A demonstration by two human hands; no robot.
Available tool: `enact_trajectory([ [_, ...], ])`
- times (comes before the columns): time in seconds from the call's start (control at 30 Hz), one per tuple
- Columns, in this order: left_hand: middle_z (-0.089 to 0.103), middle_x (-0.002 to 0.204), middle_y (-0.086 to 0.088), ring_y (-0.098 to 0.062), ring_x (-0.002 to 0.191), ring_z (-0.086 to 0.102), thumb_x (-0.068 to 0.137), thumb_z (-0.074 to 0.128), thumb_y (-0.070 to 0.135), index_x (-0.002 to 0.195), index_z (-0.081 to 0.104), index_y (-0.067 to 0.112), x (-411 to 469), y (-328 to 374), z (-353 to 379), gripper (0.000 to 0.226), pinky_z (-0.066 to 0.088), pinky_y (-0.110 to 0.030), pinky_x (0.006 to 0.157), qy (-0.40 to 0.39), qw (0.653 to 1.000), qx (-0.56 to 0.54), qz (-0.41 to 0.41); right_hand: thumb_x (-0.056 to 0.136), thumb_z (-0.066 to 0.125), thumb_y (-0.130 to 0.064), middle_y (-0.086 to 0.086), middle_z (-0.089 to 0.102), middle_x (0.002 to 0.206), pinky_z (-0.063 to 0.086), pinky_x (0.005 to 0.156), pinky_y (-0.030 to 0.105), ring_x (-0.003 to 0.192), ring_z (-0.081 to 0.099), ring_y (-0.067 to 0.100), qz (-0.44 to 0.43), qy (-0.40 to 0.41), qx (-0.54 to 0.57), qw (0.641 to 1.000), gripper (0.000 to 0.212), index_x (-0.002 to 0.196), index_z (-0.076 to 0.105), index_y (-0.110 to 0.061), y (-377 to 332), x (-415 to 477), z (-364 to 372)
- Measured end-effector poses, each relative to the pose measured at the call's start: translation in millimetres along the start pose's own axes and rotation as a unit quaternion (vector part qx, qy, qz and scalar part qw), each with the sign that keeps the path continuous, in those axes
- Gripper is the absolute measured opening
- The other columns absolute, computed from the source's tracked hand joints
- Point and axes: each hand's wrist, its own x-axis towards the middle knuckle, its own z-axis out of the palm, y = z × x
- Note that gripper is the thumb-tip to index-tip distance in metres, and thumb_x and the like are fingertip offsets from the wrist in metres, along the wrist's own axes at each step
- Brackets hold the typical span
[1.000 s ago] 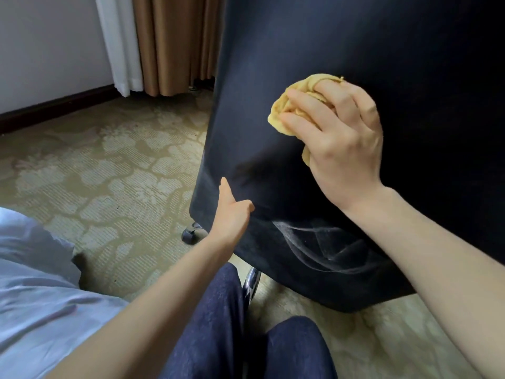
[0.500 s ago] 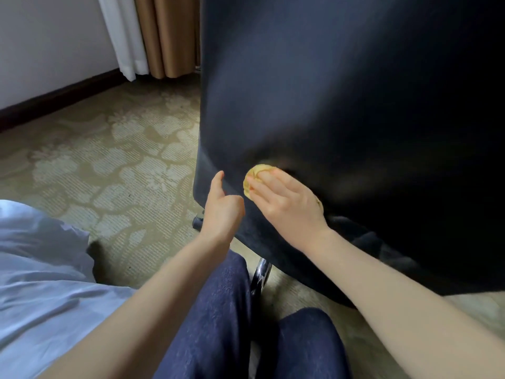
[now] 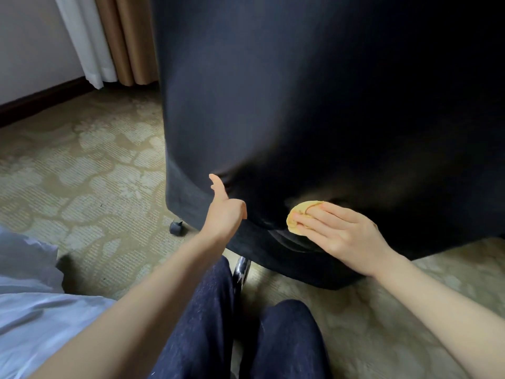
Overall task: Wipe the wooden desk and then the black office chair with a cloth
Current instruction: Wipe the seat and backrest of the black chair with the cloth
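Observation:
The black office chair (image 3: 300, 105) fills the upper middle and right, its back facing me. My right hand (image 3: 347, 236) presses a bunched yellow cloth (image 3: 300, 214) against the lower part of the chair back, fingers lying fairly straight over it. Most of the cloth is hidden under those fingers. My left hand (image 3: 224, 212) braces against the chair back to the left of the cloth. Its thumb points up and dents the fabric, and its fingers are curled. The wooden desk is out of view.
A chair caster (image 3: 176, 227) and a chrome leg (image 3: 240, 269) show under the chair. Patterned carpet (image 3: 82, 173) spreads left. Tan and white curtains (image 3: 109, 36) hang at the back, white bedding (image 3: 32, 296) lies at lower left, and my jeans-clad legs (image 3: 205, 324) are below.
My right hand has slid the cloth from high on the chair back down to its lower part, then a little to the right. My left hand has stayed braced in place.

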Motion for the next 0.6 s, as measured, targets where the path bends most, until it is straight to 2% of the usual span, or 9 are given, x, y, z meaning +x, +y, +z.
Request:
enact_trajectory([
  [0.07,0.004,0.159,0.008,0.000,0.110,0.022,0.079,0.043,-0.007,0.149,-0.014,0.029,-1,0,3,0.097,0.024,-0.016,0.090,-0.001,1.000,-0.001,0.012,0.093,0.048,0.004,0.006,0.069,0.112,0.046,0.097,0.034,0.102,0.066,0.019,0.016,0.018,-0.011,1.000,0.030,0.106,0.073,-0.008,9,-2,-14],
  [0.17,0.004,0.159,0.009,-0.003,0.124,0.022,0.078,0.043,-0.008,0.149,-0.014,0.028,0,-3,5,0.098,0.020,-0.020,0.094,0.001,1.000,-0.007,0.022,0.088,0.059,0.003,0.007,0.069,0.113,0.047,0.097,0.035,0.103,0.066,0.021,0.052,0.065,-0.024,0.996,0.024,0.105,0.073,-0.007,19,7,-31],
  [0.23,0.001,0.159,0.009,-0.013,0.139,0.017,0.078,0.043,-0.008,0.149,-0.013,0.030,1,-6,4,0.098,0.020,-0.021,0.096,0.002,1.000,-0.003,0.016,0.087,0.064,0.001,0.007,0.069,0.112,0.045,0.099,0.035,0.103,0.065,0.021,0.071,0.112,-0.037,0.990,0.021,0.104,0.073,-0.008,25,19,-39],
  [0.4,0.002,0.159,0.009,-0.018,0.141,0.018,0.079,0.042,-0.007,0.148,-0.015,0.034,5,-9,2,0.098,0.025,-0.023,0.096,0.001,1.000,0.004,0.010,0.092,0.059,-0.003,0.002,0.069,0.113,0.042,0.099,0.033,0.105,0.054,0.017,0.132,0.227,-0.062,0.963,0.021,0.101,0.075,-0.013,29,57,-40],
  [0.47,0.010,0.158,0.010,-0.013,0.130,0.031,0.079,0.042,-0.007,0.149,-0.013,0.034,7,-9,2,0.098,0.030,-0.020,0.093,0.015,1.000,0.010,0.012,0.092,0.057,-0.003,0.000,0.068,0.115,0.040,0.099,0.033,0.107,0.052,0.017,0.161,0.245,-0.057,0.954,0.024,0.103,0.074,-0.016,23,69,-31],
  [0.5,0.020,0.154,0.011,-0.007,0.116,0.039,0.079,0.043,-0.007,0.149,-0.012,0.035,8,-9,3,0.098,0.033,-0.013,0.086,0.025,1.000,0.011,0.013,0.092,0.058,-0.003,-0.001,0.067,0.117,0.040,0.100,0.033,0.108,0.052,0.017,0.171,0.244,-0.057,0.953,0.025,0.106,0.073,-0.017,17,72,-26],
  [0.53,0.033,0.143,0.011,-0.001,0.098,0.044,0.080,0.043,-0.006,0.149,-0.010,0.035,9,-9,4,0.097,0.035,-0.004,0.073,0.037,0.999,0.013,0.015,0.091,0.059,-0.004,-0.001,0.066,0.118,0.041,0.100,0.033,0.109,0.054,0.017,0.173,0.236,-0.056,0.955,0.025,0.109,0.072,-0.017,11,75,-20],
  [0.57,0.039,0.131,0.011,0.007,0.078,0.044,0.080,0.043,-0.006,0.150,-0.008,0.036,10,-8,4,0.096,0.033,0.002,0.057,0.049,0.998,0.019,0.018,0.091,0.059,-0.004,-0.001,0.066,0.120,0.042,0.100,0.033,0.109,0.057,0.017,0.169,0.221,-0.049,0.959,0.026,0.111,0.071,-0.017,4,76,-15],
  [0.6,0.040,0.128,0.011,0.009,0.065,0.042,0.080,0.043,-0.007,0.150,-0.006,0.036,13,-7,4,0.096,0.031,0.003,0.046,0.059,0.998,0.023,0.021,0.092,0.057,-0.004,-0.001,0.065,0.120,0.042,0.100,0.032,0.108,0.061,0.017,0.161,0.203,-0.038,0.965,0.027,0.112,0.070,-0.016,-2,77,-8],
])
